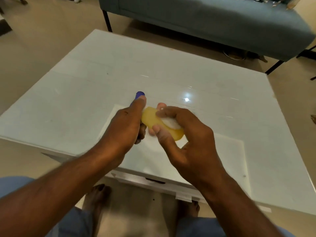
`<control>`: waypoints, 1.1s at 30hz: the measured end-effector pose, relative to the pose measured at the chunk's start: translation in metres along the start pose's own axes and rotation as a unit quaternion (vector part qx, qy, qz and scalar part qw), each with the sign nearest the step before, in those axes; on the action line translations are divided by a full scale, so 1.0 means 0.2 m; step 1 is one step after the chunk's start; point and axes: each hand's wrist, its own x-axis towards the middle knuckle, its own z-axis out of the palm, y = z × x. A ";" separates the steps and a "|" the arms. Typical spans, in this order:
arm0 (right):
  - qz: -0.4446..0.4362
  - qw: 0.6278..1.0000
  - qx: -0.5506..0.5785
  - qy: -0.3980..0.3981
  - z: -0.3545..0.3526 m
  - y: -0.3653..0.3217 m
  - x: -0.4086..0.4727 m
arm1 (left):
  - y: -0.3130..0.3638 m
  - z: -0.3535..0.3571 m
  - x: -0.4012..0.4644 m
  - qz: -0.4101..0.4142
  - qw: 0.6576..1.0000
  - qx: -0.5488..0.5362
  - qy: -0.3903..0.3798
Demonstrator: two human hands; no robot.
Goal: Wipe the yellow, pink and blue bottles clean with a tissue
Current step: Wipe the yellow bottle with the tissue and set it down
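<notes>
Nearest, at 6 o'clock: person's bare feet (97, 199) on the tan floor (34, 48), blue trousers (15, 185) at the frame bottom, both forearms reaching up toward centre.

Just past them, the white table (171, 69) w/ glossy top fills mid-frame; a lamp glare spot sits approx at 1 o'clock from the hands.

Over the table's near-centre, the left hand (126, 127) is closed round one end of the yellow bottle (153, 120), index finger stretched out along it toward 12 o'clock. The bottle lies tilted, running from approx 10 to 4 o'clock btwn the two hands; can't tell if it has anything inside, the wall looks opaque. The right hand (184, 134) is curled over the bottle's other end, thumb and fingers pressing a white tissue (171, 123) against its side.

A blue bottle (139, 95) shows only its tip, peeking out behind the left index finger at 12 o'clock of that hand; rest hidden, contents can't be told. A pinkish bit shows just above the right fingers, too hidden to say what it is.

Far side, 12 to 2 o'clock: grey-blue sofa (205, 19) on black legs, small clutter on it, blurred.
</notes>
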 end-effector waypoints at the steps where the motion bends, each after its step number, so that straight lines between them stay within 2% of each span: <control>1: -0.025 0.999 -0.034 -0.031 0.01 0.00 -0.01 | 0.01 -0.01 0.01 0.002 1.000 -0.002 0.014; 3: -0.006 0.991 -0.074 -0.107 0.02 -0.02 -0.01 | 0.02 -0.02 0.02 0.005 1.000 0.005 0.018; 5: 0.067 0.978 -0.080 -0.182 0.01 -0.04 -0.01 | 0.01 -0.02 0.03 0.009 1.000 0.013 0.014; 7: 0.108 0.965 -0.087 -0.223 0.01 -0.04 -0.01 | 0.00 -0.01 0.03 0.015 1.000 0.026 0.007; 12: 0.089 0.977 -0.061 -0.185 0.03 0.00 -0.02 | 0.02 -0.01 0.04 0.049 0.998 0.024 0.017; 18: 0.023 0.998 -0.050 0.004 0.03 0.04 -0.02 | -0.02 -0.03 0.07 0.040 0.999 0.033 0.015; 22: 0.078 0.992 0.050 0.080 -0.02 0.04 -0.01 | -0.01 -0.03 0.06 0.033 0.999 0.020 0.023; 24: 0.115 0.986 0.106 0.063 -0.01 0.03 0.00 | 0.00 -0.02 0.06 0.039 0.999 0.012 0.020; 29: 0.221 0.941 0.242 -0.089 0.07 -0.03 -0.01 | -0.02 0.00 0.02 0.038 0.999 0.033 0.012; 33: 0.205 0.958 0.180 -0.091 0.00 -0.07 0.03 | -0.05 -0.02 0.04 0.049 0.992 0.087 0.078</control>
